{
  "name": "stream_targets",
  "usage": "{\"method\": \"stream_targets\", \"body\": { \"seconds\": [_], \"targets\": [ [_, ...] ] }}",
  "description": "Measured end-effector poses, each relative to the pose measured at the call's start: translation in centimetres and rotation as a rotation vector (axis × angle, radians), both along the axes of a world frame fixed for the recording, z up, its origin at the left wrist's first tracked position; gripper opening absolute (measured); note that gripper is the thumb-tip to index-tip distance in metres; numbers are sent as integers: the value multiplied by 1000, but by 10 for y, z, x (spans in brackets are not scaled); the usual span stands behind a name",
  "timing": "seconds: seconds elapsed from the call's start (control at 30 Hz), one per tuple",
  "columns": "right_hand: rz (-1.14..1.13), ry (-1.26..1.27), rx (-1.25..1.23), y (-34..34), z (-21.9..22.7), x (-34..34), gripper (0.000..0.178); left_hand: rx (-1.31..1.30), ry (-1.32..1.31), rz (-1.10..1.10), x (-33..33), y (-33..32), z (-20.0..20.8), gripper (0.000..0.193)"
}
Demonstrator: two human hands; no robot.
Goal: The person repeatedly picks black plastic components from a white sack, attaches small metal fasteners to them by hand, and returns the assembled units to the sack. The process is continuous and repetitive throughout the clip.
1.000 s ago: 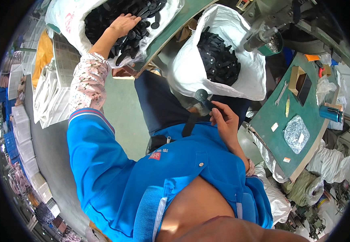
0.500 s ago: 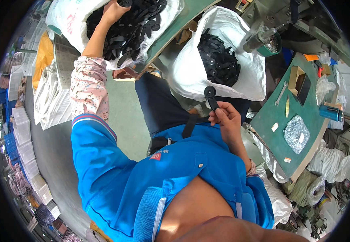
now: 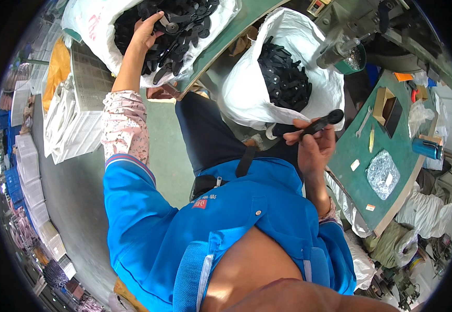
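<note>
My right hand point(image 3: 317, 148) holds a black plastic lever-like part point(image 3: 319, 125) between thumb and fingers, its round end pointing up to the right. It is just in front of the near rim of a white woven sack point(image 3: 236, 99) with a heap of similar black parts point(image 3: 283, 78) inside. At the upper left, my left hand point(image 3: 147, 32) reaches into another white sack point(image 3: 91, 31) filled with black parts point(image 3: 184, 44). Its thumb and fingers close about one black part with a round end point(image 3: 172, 28); the grip is partly hidden among the pile.
A green workbench point(image 3: 340, 156) on the right carries a wrench point(image 3: 364, 122), a yellow cutter point(image 3: 371, 138), an open cardboard box point(image 3: 383, 106) and a clear plastic bag point(image 3: 382, 174). Machinery point(image 3: 340, 52) stands beyond the middle sack. White crates point(image 3: 88, 130) are at left.
My right hand has moved right with its black part, which now points up to the right. My left hand has shifted slightly nearer within the pile.
</note>
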State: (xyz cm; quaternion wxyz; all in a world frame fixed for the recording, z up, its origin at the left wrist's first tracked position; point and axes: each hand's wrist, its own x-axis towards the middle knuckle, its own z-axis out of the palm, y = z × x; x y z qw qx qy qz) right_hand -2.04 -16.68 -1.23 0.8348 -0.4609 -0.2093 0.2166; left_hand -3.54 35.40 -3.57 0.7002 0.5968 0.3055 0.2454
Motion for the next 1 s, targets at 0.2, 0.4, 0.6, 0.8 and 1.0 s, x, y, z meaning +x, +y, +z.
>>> {"method": "stream_targets", "body": {
  "seconds": [0.2,0.4,0.6,0.8,1.0],
  "targets": [
    [-120,-37,40,18,18,45,27,-159,-95,-158,-4,-68,15,17],
    [-169,-396,-167,39,40,51,32,-315,-137,-428,15,-197,33,23],
    [7,-530,-458,28,55,83,38,-439,-215,-650,27,-256,23,30],
    [123,-680,-762,21,42,117,33,-388,-99,-731,37,-302,43,33],
    [189,-519,-704,9,43,124,26,-562,-192,-731,39,-310,46,33]
  ]
}}
